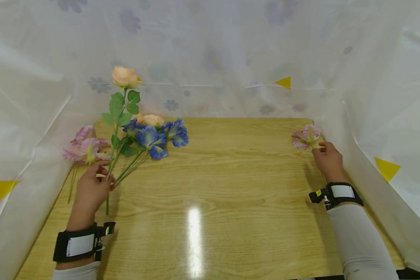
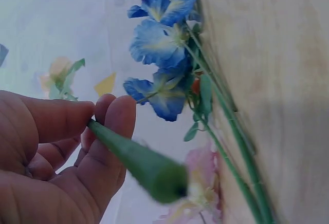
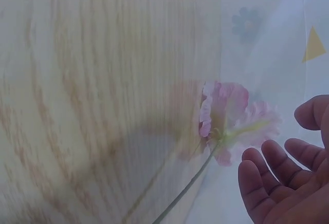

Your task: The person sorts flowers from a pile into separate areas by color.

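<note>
My left hand (image 1: 93, 189) pinches the green stem (image 2: 136, 162) of a peach rose (image 1: 125, 77) between thumb and fingers. The rose is raised, its leafy stem running down past my fingers. Just beyond lie several blue irises (image 1: 149, 137), their stems pointing back toward this hand. Pink flowers (image 1: 84, 147) rest to its left, and another peach bloom (image 1: 153, 119) shows behind the blue ones. On the far right, my right hand (image 1: 329, 160) is beside a single pink flower (image 3: 226, 116). Its fingers are loosely bent, with the thumb apart and the stem outside them.
A wood-grain table (image 1: 231, 186) lies under everything. White patterned sheeting (image 1: 210, 58) encloses its back and sides. Yellow triangles (image 1: 284, 82) are stuck on the sheeting. Black wrist straps with small cameras (image 1: 77, 245) sit on both forearms.
</note>
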A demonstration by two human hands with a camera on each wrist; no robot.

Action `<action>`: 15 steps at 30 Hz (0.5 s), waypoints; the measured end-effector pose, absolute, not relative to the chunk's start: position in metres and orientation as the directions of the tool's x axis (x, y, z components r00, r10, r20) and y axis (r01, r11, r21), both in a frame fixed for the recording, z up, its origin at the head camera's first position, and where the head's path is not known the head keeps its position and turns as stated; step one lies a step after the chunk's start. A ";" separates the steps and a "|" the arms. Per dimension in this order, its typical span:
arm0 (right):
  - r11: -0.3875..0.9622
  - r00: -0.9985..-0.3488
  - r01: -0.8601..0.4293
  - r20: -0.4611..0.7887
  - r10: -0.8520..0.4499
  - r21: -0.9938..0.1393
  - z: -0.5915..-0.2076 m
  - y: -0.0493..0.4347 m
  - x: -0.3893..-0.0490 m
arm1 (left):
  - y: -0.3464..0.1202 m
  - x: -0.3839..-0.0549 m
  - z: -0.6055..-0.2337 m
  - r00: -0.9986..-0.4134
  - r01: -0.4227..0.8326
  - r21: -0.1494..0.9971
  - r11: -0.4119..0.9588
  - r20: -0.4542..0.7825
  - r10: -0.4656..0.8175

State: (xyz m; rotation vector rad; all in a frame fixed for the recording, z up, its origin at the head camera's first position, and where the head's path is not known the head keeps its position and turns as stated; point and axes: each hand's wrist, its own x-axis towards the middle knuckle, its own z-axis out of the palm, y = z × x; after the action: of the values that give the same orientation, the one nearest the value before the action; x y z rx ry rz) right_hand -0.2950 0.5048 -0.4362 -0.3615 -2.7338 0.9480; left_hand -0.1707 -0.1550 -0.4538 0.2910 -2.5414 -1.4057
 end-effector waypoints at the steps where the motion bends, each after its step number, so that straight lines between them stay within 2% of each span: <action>1: 0.760 -0.945 0.149 0.135 0.297 -0.632 -0.435 0.503 -0.296 | -0.154 -0.169 -0.451 -0.953 -0.059 0.847 0.529 0.110 -0.282; 8: 0.742 -0.970 0.028 0.162 0.183 -0.670 -0.419 0.470 -0.298 | -0.143 -0.160 -0.428 -0.921 0.005 0.811 0.585 0.231 -0.313; 12: 0.713 -0.977 -0.077 0.195 0.085 -0.697 -0.414 0.435 -0.297 | -0.125 -0.160 -0.419 -0.928 0.058 0.850 0.524 0.240 -0.285; 15: 0.669 -0.984 -0.136 0.178 -0.005 -0.731 -0.415 0.408 -0.295 | -0.106 -0.164 -0.420 -0.952 0.085 0.908 0.410 0.196 -0.236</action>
State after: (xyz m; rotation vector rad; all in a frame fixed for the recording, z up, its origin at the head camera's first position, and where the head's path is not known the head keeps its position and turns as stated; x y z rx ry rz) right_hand -0.2947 0.4079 -0.4149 0.1158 -2.7208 1.2105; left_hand -0.1637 -0.1060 -0.4196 0.1310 -2.3763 -1.5558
